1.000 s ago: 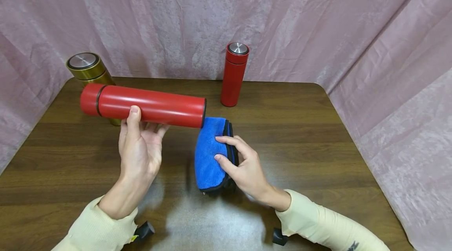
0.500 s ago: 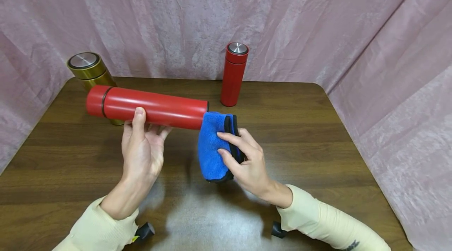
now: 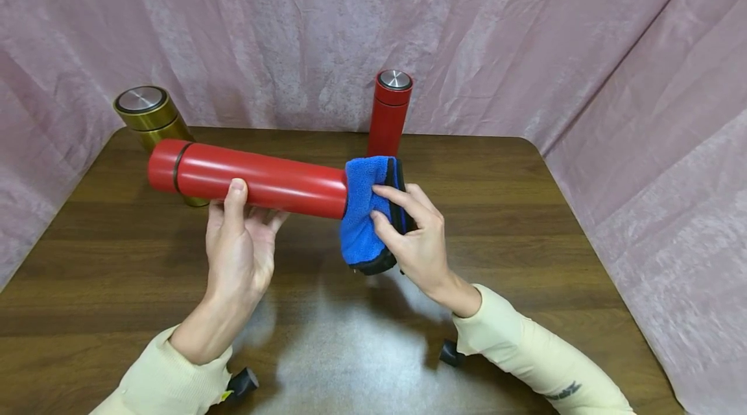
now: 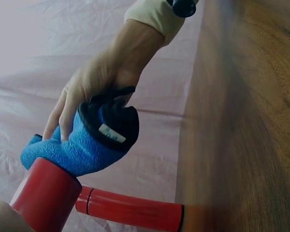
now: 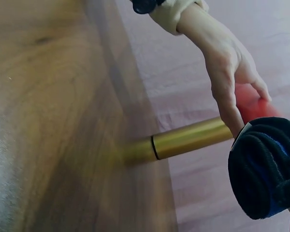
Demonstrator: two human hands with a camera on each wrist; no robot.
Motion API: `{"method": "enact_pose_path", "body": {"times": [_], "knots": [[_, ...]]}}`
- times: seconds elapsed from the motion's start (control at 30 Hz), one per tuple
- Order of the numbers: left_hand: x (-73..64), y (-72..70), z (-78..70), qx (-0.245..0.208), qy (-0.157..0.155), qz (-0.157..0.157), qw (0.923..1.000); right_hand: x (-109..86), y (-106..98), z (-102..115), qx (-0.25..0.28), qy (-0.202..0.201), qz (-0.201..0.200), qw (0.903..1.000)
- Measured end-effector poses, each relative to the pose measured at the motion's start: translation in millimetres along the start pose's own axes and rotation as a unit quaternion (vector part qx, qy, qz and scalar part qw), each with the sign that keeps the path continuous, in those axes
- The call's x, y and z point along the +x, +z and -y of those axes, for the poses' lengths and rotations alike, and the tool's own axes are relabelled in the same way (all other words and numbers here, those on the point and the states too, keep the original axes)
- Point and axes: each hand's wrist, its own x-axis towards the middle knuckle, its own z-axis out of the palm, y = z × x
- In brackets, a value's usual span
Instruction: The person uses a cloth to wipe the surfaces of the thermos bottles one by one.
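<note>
My left hand grips a red thermos flask round its middle and holds it nearly level above the table, lid end to the left. The folded blue cloth with black edging lies against the flask's base end, and my right hand pinches it between thumb and fingers. In the left wrist view, the cloth curves over the end of the red flask, and a small white label shows on its edge. The base itself is hidden by the cloth.
A second, slimmer red flask stands upright at the back, its foot hidden behind the cloth. At back left a gold flask stands partly behind the held one. Pink curtains hang around the wooden table.
My right hand has lifted the cloth up from below the flask's base end and laid it against that end. The left hand with the flask has shifted slightly right.
</note>
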Motion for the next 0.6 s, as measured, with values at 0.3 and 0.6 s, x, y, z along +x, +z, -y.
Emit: {"method": "enact_pose_path", "body": {"times": [0.3, 0.6], "knots": [[-1.6, -0.7, 1.7, 0.009, -0.001, 0.015, 0.9998, 8.7, 0, -14, -0.002, 0.045, -0.002, 0.9990], [0.1, -0.9, 2.1, 0.000, -0.003, 0.015, 0.9999, -0.2, 1, -19, -0.017, 0.090, 0.040, 0.9950]]}}
